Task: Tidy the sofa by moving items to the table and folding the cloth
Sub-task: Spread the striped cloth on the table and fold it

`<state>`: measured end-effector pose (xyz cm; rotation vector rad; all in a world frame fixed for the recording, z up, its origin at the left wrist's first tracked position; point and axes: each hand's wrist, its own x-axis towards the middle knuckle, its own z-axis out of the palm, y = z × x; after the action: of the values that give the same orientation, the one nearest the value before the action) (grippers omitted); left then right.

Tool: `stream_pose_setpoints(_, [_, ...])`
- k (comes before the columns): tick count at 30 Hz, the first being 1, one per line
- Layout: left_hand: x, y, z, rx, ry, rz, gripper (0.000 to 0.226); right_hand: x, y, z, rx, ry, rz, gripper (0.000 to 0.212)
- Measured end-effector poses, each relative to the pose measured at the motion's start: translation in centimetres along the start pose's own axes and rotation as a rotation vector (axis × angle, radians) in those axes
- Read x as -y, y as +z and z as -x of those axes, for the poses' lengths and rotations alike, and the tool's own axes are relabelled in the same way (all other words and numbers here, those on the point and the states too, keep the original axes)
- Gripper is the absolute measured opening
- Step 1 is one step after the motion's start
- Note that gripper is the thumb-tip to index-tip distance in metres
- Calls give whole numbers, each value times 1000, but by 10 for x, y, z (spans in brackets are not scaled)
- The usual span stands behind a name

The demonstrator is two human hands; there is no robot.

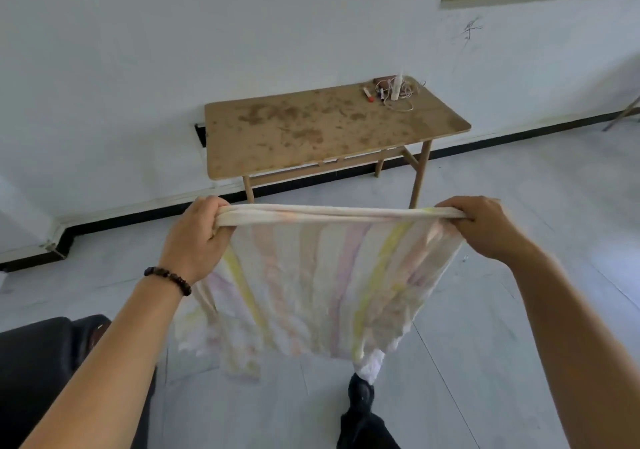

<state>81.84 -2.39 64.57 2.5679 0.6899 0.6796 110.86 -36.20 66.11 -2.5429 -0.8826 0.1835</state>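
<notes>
Cloth (311,275) with pastel stripes is held stretched in mid-air above the floor (485,310) — its bunched top edge is clenched by the left hand (197,237) and the right hand (485,227). Beyond it, small items (391,90) are seen on the wooden counter (311,130) by the wall.

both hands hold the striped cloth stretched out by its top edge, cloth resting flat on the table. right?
Not quite. The left hand and right hand do hold the striped cloth by its top edge, but the head view shows it hanging in the air, short of the table.
</notes>
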Motion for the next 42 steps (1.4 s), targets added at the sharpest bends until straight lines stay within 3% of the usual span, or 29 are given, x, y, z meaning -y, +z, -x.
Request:
stream_pose_setpoints(3, [2, 36, -69, -22, -4, -26, 9, -18, 14, -65, -140, 100, 120, 31])
stream_pose_setpoints(6, [0, 59, -142, -35, -33, -50, 24, -27, 25, -142, -269, 202, 104, 28])
stream_pose_setpoints(8, [-3, 61, -192, -52, -39, -79, 34, -28, 27, -199, -244, 346, -74, 41])
stream_pose_setpoints(11, [-9, 53, -260, -166, -31, -128, 41, -21, 25, -284, -112, 542, -588, 61])
stream_pose_setpoints(13, [-7, 47, -297, -216, -62, -144, 39, -10, 22, -333, -93, 572, -855, 76])
stream_pose_setpoints(16, [13, 45, -338, -229, -110, -231, 26, 14, 9, -387, -213, 425, -872, 70])
stream_pose_setpoints(20, [54, 54, -381, -244, -357, -279, 14, 31, -8, -449, -437, 134, -613, 57])
stream_pose_setpoints(23, [87, 74, -416, -191, -552, 8, 29, 41, -9, -486, -496, 0, -425, 66])
stream_pose_setpoints(26, [112, 91, -452, -270, -694, 288, 33, 53, -8, -526, -542, -111, -332, 73])
stream_pose_setpoints(33, [167, 71, -564, -552, -427, 78, 12, 89, -12, -621, -614, -125, -137, 76])
stream_pose_setpoints(36, [182, 46, -615, -701, -185, 79, 13, 116, -17, -661, -695, -176, -179, 72])
stream_pose_setpoints(42, [232, 31, -698, -707, 2, -79, 20, 147, -1, -738, -758, -266, -148, 63])
